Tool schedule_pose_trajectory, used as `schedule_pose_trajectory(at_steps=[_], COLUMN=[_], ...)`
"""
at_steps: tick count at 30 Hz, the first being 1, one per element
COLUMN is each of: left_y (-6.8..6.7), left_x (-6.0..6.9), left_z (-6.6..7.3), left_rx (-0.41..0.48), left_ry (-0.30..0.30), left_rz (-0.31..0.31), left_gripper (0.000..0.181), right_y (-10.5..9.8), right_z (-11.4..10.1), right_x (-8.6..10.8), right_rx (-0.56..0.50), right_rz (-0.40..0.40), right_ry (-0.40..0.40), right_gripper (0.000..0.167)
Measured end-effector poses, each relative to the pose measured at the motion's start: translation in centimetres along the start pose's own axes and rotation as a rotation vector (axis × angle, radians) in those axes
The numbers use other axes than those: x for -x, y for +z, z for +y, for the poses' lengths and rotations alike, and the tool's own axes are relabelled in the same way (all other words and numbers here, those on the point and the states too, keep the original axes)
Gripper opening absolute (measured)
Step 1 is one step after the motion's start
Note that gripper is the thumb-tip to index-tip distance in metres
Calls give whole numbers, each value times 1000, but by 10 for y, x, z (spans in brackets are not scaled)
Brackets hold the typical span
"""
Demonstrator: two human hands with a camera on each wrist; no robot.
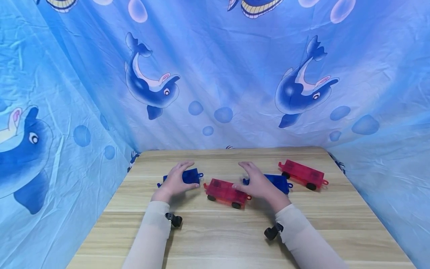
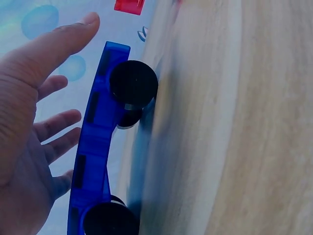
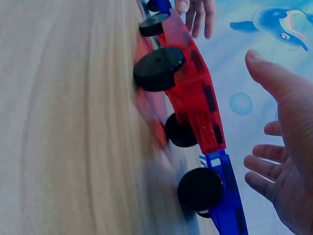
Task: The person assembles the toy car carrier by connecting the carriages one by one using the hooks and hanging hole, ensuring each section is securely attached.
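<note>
Above a translucent blue toy train car (image 1: 192,176), my left hand (image 1: 174,182) hovers with fingers spread and thumb apart. The left wrist view shows that blue car (image 2: 95,142) on black wheels beside the palm, nothing gripped. My right hand (image 1: 258,184) is over the gap between a red train car (image 1: 223,191) and a second blue car (image 1: 279,183), which it partly hides. Its fingers (image 3: 266,166) are loosely bent and hold nothing; in the right wrist view they stand apart from the cars. The cars have a hook at one end and a loop at the other.
Another red train car (image 1: 302,173) stands at the far right of the wooden table (image 1: 215,235). A blue curtain with dolphins (image 1: 231,67) hangs behind the table and along its sides. Each wrist wears a small black camera (image 1: 273,231).
</note>
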State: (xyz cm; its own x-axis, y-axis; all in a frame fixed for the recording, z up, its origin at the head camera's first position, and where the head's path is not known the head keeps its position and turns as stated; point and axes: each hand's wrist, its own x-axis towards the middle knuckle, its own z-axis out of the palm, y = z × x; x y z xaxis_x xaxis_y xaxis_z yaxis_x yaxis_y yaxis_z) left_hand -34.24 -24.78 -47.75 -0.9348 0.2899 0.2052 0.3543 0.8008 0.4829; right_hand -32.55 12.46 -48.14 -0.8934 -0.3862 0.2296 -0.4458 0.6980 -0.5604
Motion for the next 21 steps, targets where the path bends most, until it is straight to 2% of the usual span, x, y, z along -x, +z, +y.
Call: schedule_pose_trajectory(at_steps=[6,17,21], left_y=[0,2,4], left_x=[2,2,2], left_z=[-1,-3,-4], left_rx=[7,14,-2], left_ry=[-11,-34,-54], left_rz=[-23,-48,-51], left_gripper=[97,91,90], right_y=[7,19,23], right_z=[-8,-17,-17], right_x=[2,6,7], right_rx=[-28,12,44], right_rz=[-23,-86,-101], right_ry=[-11,31,8], right_gripper=[95,97,95])
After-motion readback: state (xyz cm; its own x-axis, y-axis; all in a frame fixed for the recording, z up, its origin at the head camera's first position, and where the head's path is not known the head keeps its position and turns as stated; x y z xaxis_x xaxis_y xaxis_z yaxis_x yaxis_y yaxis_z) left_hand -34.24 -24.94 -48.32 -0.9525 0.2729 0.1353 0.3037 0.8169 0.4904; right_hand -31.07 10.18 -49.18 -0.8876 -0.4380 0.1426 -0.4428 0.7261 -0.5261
